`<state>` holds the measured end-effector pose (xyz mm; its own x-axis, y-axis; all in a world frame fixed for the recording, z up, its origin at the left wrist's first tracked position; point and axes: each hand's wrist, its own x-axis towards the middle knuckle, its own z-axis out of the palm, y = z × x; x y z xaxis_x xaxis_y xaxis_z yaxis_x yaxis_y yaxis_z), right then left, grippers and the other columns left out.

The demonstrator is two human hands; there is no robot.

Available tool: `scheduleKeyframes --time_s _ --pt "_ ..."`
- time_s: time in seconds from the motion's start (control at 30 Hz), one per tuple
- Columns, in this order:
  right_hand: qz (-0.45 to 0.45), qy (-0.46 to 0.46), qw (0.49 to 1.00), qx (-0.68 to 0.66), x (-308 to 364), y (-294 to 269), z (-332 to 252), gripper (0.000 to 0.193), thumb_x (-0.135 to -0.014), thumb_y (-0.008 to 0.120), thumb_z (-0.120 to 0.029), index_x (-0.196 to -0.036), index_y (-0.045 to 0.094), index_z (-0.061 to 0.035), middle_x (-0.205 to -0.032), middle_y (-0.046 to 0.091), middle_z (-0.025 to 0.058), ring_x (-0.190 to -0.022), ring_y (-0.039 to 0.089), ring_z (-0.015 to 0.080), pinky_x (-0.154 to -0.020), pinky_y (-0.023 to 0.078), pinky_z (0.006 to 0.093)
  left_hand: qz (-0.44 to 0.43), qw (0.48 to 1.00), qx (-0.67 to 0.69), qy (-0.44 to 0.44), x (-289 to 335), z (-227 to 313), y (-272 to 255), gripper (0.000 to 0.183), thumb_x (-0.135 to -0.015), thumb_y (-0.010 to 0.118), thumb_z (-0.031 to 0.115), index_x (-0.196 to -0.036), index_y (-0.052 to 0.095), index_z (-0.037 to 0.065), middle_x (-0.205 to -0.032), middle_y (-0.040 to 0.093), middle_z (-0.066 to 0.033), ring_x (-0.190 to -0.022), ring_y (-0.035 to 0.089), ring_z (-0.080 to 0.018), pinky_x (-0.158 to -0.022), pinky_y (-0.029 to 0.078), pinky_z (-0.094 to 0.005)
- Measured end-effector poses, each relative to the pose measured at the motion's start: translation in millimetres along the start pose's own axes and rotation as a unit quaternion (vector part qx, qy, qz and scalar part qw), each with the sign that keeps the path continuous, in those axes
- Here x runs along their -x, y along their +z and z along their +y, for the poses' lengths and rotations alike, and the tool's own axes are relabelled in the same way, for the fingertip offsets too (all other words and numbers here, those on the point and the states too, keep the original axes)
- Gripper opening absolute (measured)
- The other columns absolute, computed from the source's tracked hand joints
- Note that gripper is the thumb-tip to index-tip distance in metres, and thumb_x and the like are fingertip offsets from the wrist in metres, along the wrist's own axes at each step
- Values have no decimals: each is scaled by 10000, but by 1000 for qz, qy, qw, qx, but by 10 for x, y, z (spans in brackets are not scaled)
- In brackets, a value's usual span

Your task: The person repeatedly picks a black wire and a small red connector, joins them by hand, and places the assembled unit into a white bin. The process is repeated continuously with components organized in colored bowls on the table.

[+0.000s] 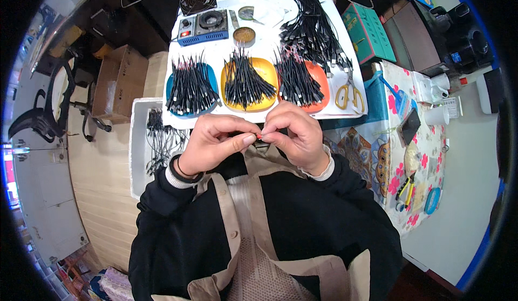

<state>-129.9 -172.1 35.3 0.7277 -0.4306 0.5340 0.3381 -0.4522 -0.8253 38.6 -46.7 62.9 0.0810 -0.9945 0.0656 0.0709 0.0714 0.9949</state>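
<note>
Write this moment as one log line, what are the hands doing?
left hand: pinching small red wire piece | right hand: pinching same piece | behind: blue, yellow, orange trays of black wires

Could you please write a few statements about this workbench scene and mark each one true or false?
1. Both hands meet over a small red piece, the left hand and right hand pinching it between fingertips. True.
2. The middle dish holding black wire pieces is green. False: it is yellow, between a blue dish and an orange dish.
3. Scissors with yellow handles lie at the right end of the white tray. True.
4. The left wrist is bare. False: a dark band circles it.
5. A green box stands to the right of the tray. True.
</note>
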Motion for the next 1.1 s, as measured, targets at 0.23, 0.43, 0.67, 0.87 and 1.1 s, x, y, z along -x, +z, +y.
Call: scheduleKeyframes --time_s 0.23,0.43,0.67,0.87,1.1 --pt "16 110 993 -30 51 -154 422 190 -928 607 -156 -1024 639 5 -882 611 84 -729 569 147 -667 459 260 190 930 -299 101 -688 408 -388 90 -883 646 38 -919 651 -44 -817 699 -76 -695 646 -99 -618 498 -215" --pt "-56 125 991 -4 182 -178 641 139 -930 587 -147 -993 631 -31 -856 646 97 -740 630 233 -674 484 321 36 791 -596 129 -1909 -261 -995 82 -818 630 38 -888 639 -3 -808 634 -188 -756 632 -351 -674 499 -381" --pt "-103 160 982 -4 264 -267 798 114 -903 602 -128 -965 624 -35 -900 660 108 -811 643 266 -724 498 358 -5 770 -632 88 -2273 -920 -1242 80 -818 604 57 -784 588 -14 -765 624 -203 -767 628 -385 -689 502 -440" --pt "-86 152 984 -14 265 -284 870 110 -892 613 -119 -961 625 -35 -915 667 103 -831 648 265 -741 505 360 -20 760 -648 47 -2362 -1002 -1264 95 -813 624 55 -873 640 -17 -837 652 -207 -799 638 -374 -726 516 -411" --pt "-77 143 987 -6 269 -252 886 106 -889 617 -119 -955 625 -37 -903 667 99 -820 649 269 -732 507 358 -22 757 -651 47 -2410 -1012 -1225 93 -810 615 40 -883 638 -14 -823 649 -213 -787 638 -380 -715 515 -424"
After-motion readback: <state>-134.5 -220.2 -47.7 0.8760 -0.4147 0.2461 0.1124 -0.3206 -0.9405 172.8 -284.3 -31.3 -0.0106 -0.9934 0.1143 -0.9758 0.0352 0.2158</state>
